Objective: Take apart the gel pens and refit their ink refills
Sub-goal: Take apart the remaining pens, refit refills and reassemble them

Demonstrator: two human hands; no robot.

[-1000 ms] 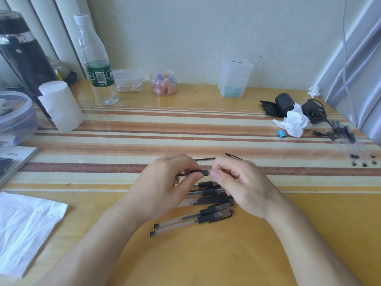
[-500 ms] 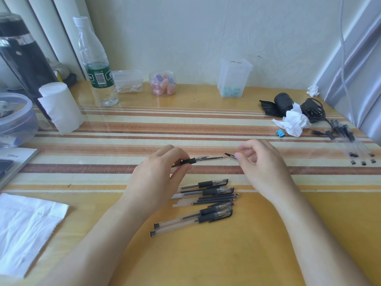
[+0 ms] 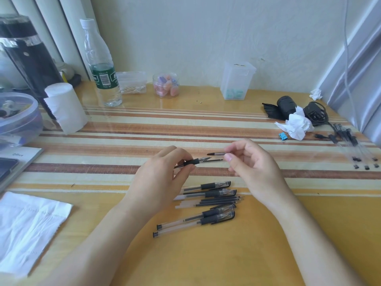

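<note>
Above the pen pile (image 3: 208, 201): left hand (image 3: 162, 176) pinching uncapped gel pen (image 3: 193, 162), right hand (image 3: 249, 159) pinching cap (image 3: 218, 154); best unscrewed gripping near the tip.

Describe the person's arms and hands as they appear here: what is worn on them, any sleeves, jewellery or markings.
Both forearms are bare up to the frame edge, with no sleeves in view. The left hand and right hand wear no gloves, and no rings, watch, bracelet or markings show. The nails that can be seen are short and unpainted.

head view, looking down, close over table (image 3: 268, 244)
</note>
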